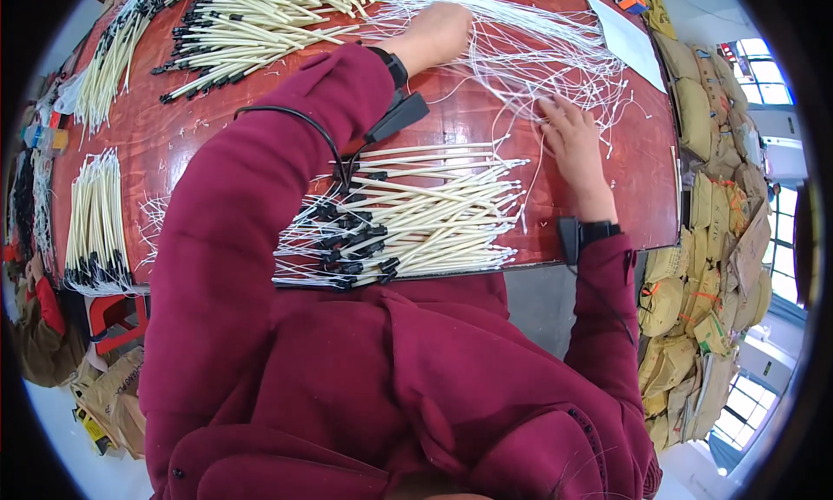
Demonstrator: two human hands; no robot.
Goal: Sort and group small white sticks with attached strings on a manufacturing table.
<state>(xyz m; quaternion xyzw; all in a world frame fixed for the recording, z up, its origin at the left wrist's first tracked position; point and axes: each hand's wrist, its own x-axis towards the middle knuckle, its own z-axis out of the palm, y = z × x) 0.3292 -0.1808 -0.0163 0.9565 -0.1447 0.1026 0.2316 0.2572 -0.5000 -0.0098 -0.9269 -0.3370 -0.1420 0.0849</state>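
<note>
The left hand (438, 33) is curled over the white strings (538, 24) at the far side of the surface (644, 187), its back toward the camera; its fingertips are hidden, so I cannot tell what it grips. The right hand (573, 135) has its fingers partly spread and bent at the near fringe of the same strings; blur there hides whether it pinches any. The strings tangle too closely to tell one from another.

The left sleeve (234, 187) covers the middle left of the surface and part of the near pile of cream tubes (451, 196), whose black ends lie beside it. The upper tube pile (269, 23) is cut off by the view's rim.

The near pile reaches almost to the front edge. Bare room lies right of the right hand, up to the right edge; a white sheet (626, 40) lies farther back. The surface is glossy reddish brown. Stacked sacks (694, 318) and bright windows (783, 231) stand beyond.
</note>
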